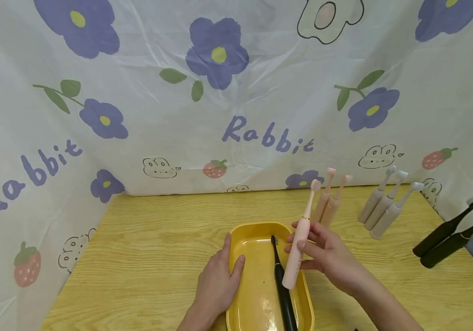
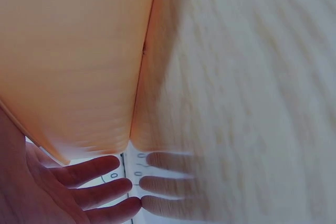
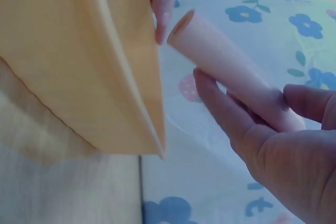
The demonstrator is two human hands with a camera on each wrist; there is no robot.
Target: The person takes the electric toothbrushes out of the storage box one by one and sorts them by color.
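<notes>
A light pink electric toothbrush is held by my right hand, thumb on one side and fingers on the other. It tilts, head up, above the right side of a yellow tray; the right wrist view shows its hollow-looking base end apart from the tray wall. My left hand rests at the tray's left rim, thumb over the inside and fingers outside. Those fingers look straight in the left wrist view. Inside the tray lies a black electric toothbrush, partly hidden by the pink one.
Behind my right hand stand two peach-pink toothbrushes. Farther right are three grey toothbrushes and two black toothbrushes. A patterned cloth rises behind and beside the wood-grain table.
</notes>
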